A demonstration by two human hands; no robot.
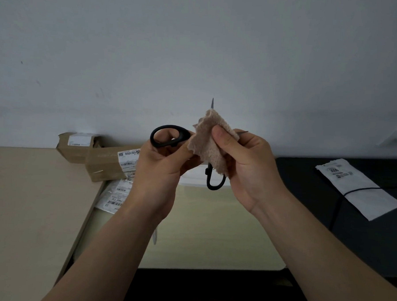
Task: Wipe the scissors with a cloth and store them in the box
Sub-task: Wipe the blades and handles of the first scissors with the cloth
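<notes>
Black-handled scissors (168,137) are held up in front of me, spread open. My left hand (162,169) grips one handle loop. The other loop (214,183) hangs below the cloth. A beige fluffy cloth (210,144) is wrapped over the blades, pinched there by my right hand (245,166). One blade tip pokes up above the cloth, the other sticks out to the right past my fingers. A translucent white box (191,180) sits on the table behind my hands, mostly hidden.
Two brown cardboard parcels (105,161) with shipping labels lie at the back left. More labelled packets (114,194) lie below them. A white mailer bag (356,188) and a black cable (363,190) lie on the dark surface at right. A wall stands behind.
</notes>
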